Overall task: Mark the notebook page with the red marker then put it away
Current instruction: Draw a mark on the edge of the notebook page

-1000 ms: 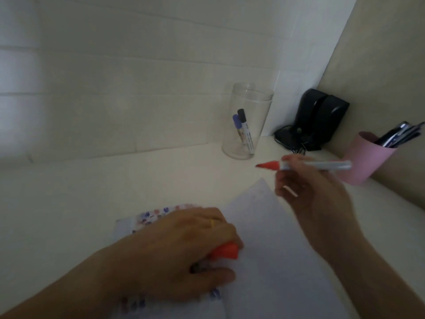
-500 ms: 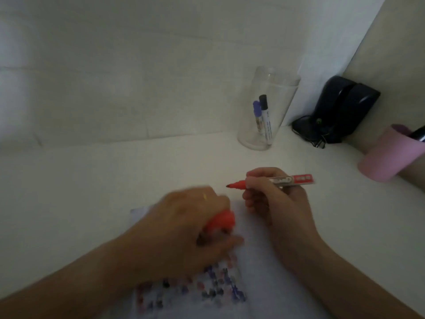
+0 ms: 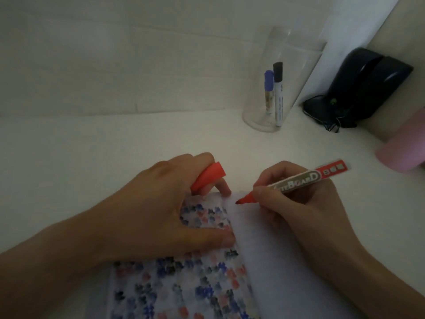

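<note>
An open notebook lies in front of me, its flower-patterned cover [image 3: 184, 286] folded out to the left and its blank white page [image 3: 271, 261] on the right. My right hand [image 3: 296, 203] grips the uncapped red marker [image 3: 299, 181], whose red tip rests at the top left corner of the page. My left hand [image 3: 161, 215] presses down on the cover near the spine and holds the red marker cap [image 3: 208, 178] between its fingers.
A clear jar [image 3: 282, 81] with a blue and a black marker stands at the back by the wall. Right of it sits a black device [image 3: 365, 86] with cables. A pink cup [image 3: 404, 148] stands at the right edge of the white desk [image 3: 92, 162].
My right hand has come down and left, bringing the marker tip from mid-air onto the page corner. My left hand shifted up along the cover with the cap. The view tilted down.
</note>
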A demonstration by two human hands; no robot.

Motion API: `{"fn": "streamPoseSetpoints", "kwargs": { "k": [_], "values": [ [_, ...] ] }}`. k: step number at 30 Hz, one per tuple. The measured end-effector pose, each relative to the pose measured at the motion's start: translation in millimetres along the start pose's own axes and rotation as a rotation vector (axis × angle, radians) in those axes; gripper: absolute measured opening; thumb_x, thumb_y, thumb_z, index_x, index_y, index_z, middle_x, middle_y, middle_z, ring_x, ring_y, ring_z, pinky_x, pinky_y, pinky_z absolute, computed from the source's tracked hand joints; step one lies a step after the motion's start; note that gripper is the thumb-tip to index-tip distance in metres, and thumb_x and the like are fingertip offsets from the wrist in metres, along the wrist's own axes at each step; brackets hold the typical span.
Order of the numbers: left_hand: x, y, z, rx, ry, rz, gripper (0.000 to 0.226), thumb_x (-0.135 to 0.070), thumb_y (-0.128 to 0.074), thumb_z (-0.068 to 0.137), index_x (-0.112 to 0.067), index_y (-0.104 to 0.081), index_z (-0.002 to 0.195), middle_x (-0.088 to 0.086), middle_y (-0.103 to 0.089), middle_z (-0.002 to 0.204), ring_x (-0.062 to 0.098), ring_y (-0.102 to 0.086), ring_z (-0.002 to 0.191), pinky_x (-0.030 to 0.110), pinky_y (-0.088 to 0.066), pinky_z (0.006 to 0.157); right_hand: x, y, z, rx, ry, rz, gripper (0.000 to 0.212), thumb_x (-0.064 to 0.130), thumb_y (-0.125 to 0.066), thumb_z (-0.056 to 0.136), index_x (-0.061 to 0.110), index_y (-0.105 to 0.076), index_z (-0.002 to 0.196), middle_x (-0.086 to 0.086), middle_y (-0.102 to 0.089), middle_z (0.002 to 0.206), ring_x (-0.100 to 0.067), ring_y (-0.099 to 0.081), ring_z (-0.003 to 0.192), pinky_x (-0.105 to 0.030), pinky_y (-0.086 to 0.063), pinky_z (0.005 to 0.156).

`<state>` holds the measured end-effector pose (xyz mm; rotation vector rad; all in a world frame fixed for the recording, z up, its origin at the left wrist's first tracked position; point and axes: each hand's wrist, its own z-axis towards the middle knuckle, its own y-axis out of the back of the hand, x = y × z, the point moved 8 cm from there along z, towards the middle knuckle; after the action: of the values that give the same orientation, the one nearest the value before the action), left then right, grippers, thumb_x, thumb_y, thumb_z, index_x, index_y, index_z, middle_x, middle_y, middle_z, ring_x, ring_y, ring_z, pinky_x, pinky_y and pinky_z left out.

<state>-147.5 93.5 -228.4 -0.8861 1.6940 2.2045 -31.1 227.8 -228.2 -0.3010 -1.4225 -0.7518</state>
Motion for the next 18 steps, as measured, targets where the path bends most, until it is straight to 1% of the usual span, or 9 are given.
{"fn": "streamPoseSetpoints", "kwargs": {
  "k": [2,5,7,8,11,13,15,18],
  "values": [
    [-0.2,-0.6,0.9,0.011,0.007,-0.002,0.057,-0.077,-0.076,0.062,-0.051,-0.054,0.108,-0.024,-0.061,0.097,0.001,-0.063,0.089,0.016,-0.048,0.069,1.2,3.2,1.4,-0.007,-0.031,0.026,0.009,-0.006,-0.071,0.078,0.002,-0.07,0.074,0.0,-0.066,0.055,-0.005,-0.061,0.05,-0.019,-0.046,0.051],
    [-1.4,-1.3,0.1,0.023,0.016,-0.003,0.058,-0.077,-0.075,0.063,-0.051,-0.054,0.11,-0.024,-0.062,0.1,0.001,-0.062,0.089,0.016,-0.047,0.07,5.4,9.8,-0.3,-0.032,-0.06,0.06,0.007,0.0,-0.074,0.075,0.005,-0.071,0.073,-0.008,-0.063,0.057,-0.02,-0.057,0.056,-0.024,-0.044,0.05],
    [-1.5,-2.7,-0.5,0.034,0.017,-0.014,0.06,-0.076,-0.076,0.063,-0.05,-0.054,0.112,-0.025,-0.062,0.104,-0.001,-0.062,0.091,0.016,-0.049,0.073,4.9,7.3,-5.4,-0.028,-0.068,0.055,0.003,0.005,-0.073,0.071,0.005,-0.07,0.073,-0.01,-0.062,0.056,-0.02,-0.055,0.054,-0.027,-0.044,0.05],
    [-1.6,-2.8,-0.7,0.036,0.014,-0.016,0.06,-0.076,-0.076,0.064,-0.05,-0.054,0.113,-0.025,-0.062,0.105,-0.001,-0.062,0.092,0.018,-0.052,0.075,2.8,6.3,-8.1,-0.037,-0.066,0.038,0.006,0.008,-0.073,0.07,0.004,-0.07,0.074,-0.01,-0.063,0.056,-0.019,-0.054,0.053,-0.03,-0.045,0.05],
    [-3.6,-3.1,-1.1,0.026,-0.007,-0.035,0.057,-0.072,-0.077,0.067,-0.051,-0.053,0.114,-0.025,-0.062,0.108,-0.001,-0.062,0.097,0.02,-0.053,0.079,-0.8,6.3,-12.8,-0.067,-0.043,-0.03,0.009,0.005,-0.079,0.073,0.007,-0.071,0.078,-0.012,-0.067,0.058,-0.02,-0.059,0.052,-0.035,-0.051,0.052],
    [-3.7,-4.5,-0.4,0.032,-0.028,-0.048,0.054,-0.07,-0.077,0.069,-0.052,-0.053,0.115,-0.023,-0.063,0.111,0.0,-0.061,0.102,0.021,-0.053,0.083,0.3,6.6,-10.6,-0.064,-0.035,-0.054,0.007,0.006,-0.076,0.071,0.007,-0.073,0.077,-0.016,-0.07,0.06,-0.02,-0.062,0.051,-0.032,-0.054,0.052],
    [-2.2,-7.3,0.6,0.059,-0.022,-0.074,0.053,-0.07,-0.076,0.07,-0.055,-0.052,0.114,-0.024,-0.064,0.115,-0.002,-0.061,0.106,0.024,-0.053,0.088,3.2,6.3,-9.2,-0.049,-0.022,-0.066,0.005,0.009,-0.075,0.069,0.005,-0.074,0.073,-0.016,-0.071,0.059,-0.02,-0.064,0.05,-0.028,-0.056,0.051],
    [2.0,-9.4,2.6,0.08,-0.002,-0.106,0.057,-0.071,-0.078,0.067,-0.053,-0.054,0.116,-0.026,-0.065,0.119,-0.002,-0.063,0.108,0.028,-0.055,0.092,5.1,4.2,-9.3,-0.042,-0.011,-0.099,0.001,0.006,-0.076,0.071,0.006,-0.076,0.071,-0.013,-0.072,0.058,-0.022,-0.067,0.049,-0.028,-0.059,0.051]
  ]
}}
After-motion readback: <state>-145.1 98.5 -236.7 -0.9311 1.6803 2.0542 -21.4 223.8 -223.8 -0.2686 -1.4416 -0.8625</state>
